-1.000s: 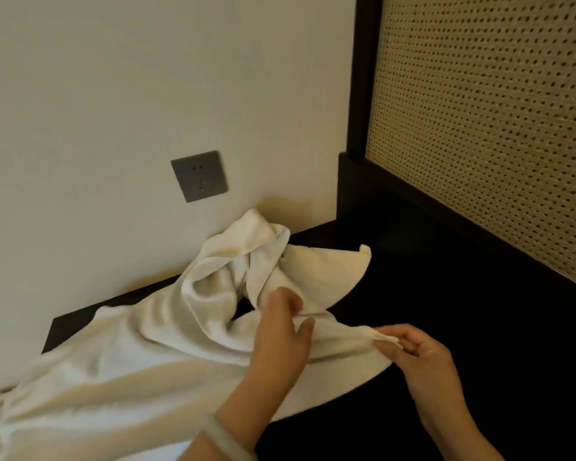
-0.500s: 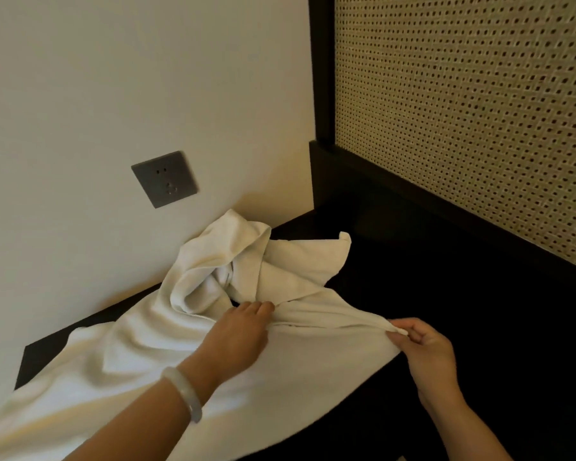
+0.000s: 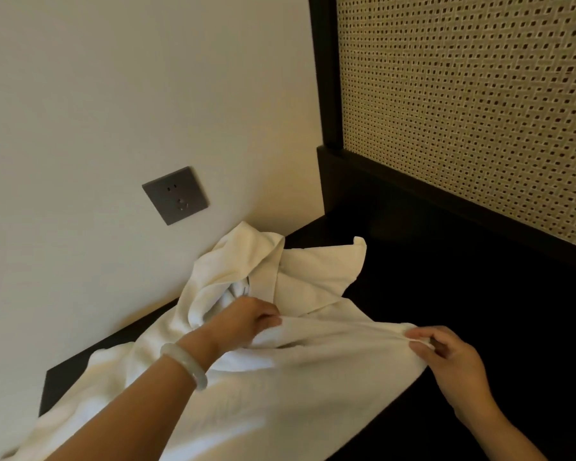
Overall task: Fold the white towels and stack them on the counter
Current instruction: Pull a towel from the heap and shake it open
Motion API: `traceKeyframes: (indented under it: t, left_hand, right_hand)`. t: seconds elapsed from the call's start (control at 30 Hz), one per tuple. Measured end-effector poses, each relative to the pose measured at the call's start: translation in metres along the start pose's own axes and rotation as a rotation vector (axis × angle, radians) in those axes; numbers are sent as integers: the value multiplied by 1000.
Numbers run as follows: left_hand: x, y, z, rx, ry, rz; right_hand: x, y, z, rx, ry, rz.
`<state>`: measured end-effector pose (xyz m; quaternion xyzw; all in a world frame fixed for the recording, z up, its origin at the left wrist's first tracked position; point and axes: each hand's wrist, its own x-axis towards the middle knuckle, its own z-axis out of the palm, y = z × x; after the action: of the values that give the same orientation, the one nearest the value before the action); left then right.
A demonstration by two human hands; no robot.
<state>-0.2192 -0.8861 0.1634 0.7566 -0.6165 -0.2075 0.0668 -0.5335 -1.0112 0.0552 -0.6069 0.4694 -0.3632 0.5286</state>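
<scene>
White towel (image 3: 280, 394) lies crumpled on the dark bench (image 3: 463, 294), running from near left up to a heap at the far wall. Left hand (image 3: 243, 322), pale bracelet (image 3: 187, 364) on its wrist, has its fingers curled into a fold mid-towel, gripping it. Right hand (image 3: 453, 364), near right, pinches a towel corner between thumb and fingers. The edge is taut between the hands. Grey socket (image 3: 175, 195) on the wall beyond.

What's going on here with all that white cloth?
A person is straightening a white towel on a dark counter. The left hand grips a bunch near its middle; the right hand pinches an edge, with the cloth stretched between them. The towel is rumpled and not yet folded.
</scene>
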Motion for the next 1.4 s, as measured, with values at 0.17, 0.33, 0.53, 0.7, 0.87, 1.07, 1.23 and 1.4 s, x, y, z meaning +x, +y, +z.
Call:
traceKeyframes:
  t: [0.17, 0.33, 0.53, 0.7, 0.87, 1.07, 1.23, 1.4]
  left_hand:
    - [6, -21, -11, 488, -18, 141]
    - [17, -30, -26, 836, 24, 484]
    - [23, -18, -23, 1138, -124, 575]
    - [14, -10, -18, 1218, -251, 418]
    - [-3, -39, -57, 940, 75, 176]
    - [-92, -19, -201, 617, 812, -144]
    - [-176, 20, -301, 550, 1281, -244]
    - [-205, 13, -295, 456, 1199, -283]
  right_hand:
    - [1, 3, 3, -52, 25, -20]
    - [2, 2, 3, -55, 36, -19]
    - [2, 0, 3, -31, 28, -21]
    - [0, -14, 2, -25, 42, 7]
    - [29, -105, 8, -60, 34, -166]
    - [83, -279, 46, 60, -48, -630]
    - [97, -425, 79, 135, -109, -942]
    - [101, -455, 101, -8, -289, -838]
